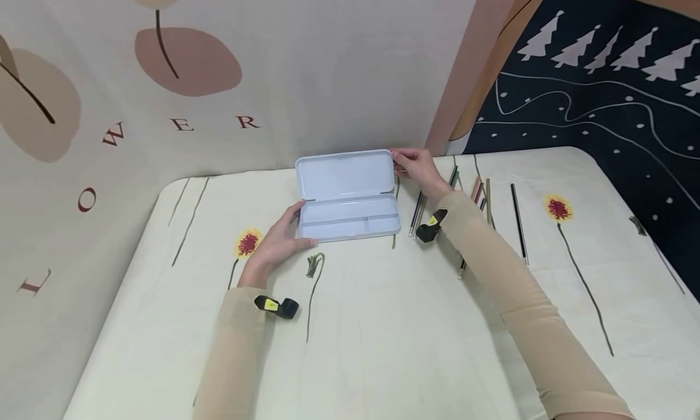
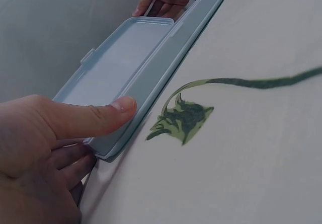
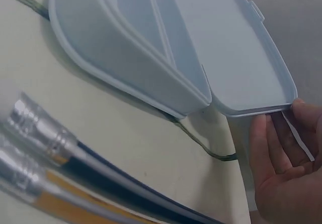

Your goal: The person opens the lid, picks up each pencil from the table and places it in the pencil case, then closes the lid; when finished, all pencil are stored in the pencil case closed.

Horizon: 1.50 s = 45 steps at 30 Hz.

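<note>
A light blue pencil case [image 1: 336, 230] lies open on the table, its lid [image 1: 346, 175] tipped back on the far side. The tray has divided compartments, with nothing visible inside. My left hand [image 1: 279, 240] holds the left end of the tray; in the left wrist view its thumb [image 2: 108, 117] presses on the front wall and the fingers go round the end. At the lid's far right corner, my right hand [image 1: 420, 169] pinches the edge. That grip also shows in the right wrist view, with thumb and fingers on the lid [image 3: 241, 58].
Several pencils lie right of the case: a pair near it [image 1: 417, 216], others partly behind the right forearm, and a dark pencil [image 1: 519, 222] farther right. The white cloth [image 1: 383, 323] has printed flowers. A patterned curtain [image 1: 339, 73] hangs close behind the lid.
</note>
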{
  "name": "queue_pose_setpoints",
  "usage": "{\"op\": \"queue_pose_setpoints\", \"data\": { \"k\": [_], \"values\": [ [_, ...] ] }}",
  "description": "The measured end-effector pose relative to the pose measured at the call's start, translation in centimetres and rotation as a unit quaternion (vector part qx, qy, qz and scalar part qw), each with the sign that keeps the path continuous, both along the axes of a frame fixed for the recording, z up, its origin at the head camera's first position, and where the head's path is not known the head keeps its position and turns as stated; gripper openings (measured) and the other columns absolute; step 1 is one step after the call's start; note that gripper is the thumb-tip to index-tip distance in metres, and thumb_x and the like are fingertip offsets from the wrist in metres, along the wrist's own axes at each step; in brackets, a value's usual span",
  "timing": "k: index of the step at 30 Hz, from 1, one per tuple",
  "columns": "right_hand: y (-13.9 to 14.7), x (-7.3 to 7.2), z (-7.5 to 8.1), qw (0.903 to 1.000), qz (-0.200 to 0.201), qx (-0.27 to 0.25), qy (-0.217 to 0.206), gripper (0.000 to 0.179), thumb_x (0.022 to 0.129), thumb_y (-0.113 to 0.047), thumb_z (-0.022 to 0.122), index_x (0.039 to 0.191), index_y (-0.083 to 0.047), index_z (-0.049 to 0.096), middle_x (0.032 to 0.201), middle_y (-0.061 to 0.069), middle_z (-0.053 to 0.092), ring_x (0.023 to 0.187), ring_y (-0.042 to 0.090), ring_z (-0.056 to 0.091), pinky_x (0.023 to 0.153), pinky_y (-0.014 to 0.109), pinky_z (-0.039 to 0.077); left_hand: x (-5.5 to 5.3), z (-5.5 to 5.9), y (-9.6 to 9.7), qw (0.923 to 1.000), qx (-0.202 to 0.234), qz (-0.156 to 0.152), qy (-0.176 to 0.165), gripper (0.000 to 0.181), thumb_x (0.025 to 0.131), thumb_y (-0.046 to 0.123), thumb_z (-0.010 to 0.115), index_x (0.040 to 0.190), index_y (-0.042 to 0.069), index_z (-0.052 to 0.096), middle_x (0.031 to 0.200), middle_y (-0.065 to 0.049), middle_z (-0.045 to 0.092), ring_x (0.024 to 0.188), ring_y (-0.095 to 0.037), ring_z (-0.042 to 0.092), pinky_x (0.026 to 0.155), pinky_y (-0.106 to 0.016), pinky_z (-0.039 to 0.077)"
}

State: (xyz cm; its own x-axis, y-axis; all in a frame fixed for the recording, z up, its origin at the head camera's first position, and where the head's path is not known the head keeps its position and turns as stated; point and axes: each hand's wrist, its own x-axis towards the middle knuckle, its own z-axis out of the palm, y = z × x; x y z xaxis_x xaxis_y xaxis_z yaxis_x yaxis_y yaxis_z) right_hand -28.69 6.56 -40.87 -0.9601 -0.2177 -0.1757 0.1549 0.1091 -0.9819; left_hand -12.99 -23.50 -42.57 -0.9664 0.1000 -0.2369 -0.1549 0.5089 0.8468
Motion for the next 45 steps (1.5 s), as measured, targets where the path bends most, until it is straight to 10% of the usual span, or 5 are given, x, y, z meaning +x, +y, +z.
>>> {"op": "queue_pose_setpoints", "data": {
  "k": [18,45],
  "values": [
    [2.6,1.2,0.1,0.999,0.032,0.01,0.031,0.031,0.096,-0.008,0.058,0.124,0.007,0.061,0.107,0.018,0.069,0.087,0.015,0.069,0.087,0.036,0.053,-0.1,0.1,-0.5,0.9997,-0.016,-0.018,-0.003,0.095,0.079,0.017,0.079,0.155,0.021,0.022,0.159,-0.009,0.019,0.145,-0.028,0.009,0.115,-0.051,0.008],
    [13.7,4.1,3.6,0.9794,0.053,0.172,0.092,0.038,0.096,-0.021,0.061,0.126,0.002,0.061,0.11,0.006,0.07,0.091,0.006,0.067,0.082,0.026,0.054,-0.1,-0.1,-0.9,0.9996,-0.002,-0.028,-0.002,0.089,0.085,0.023,0.075,0.155,0.019,0.021,0.16,-0.01,0.016,0.145,-0.03,0.009,0.115,-0.053,0.01]
  ]
}}
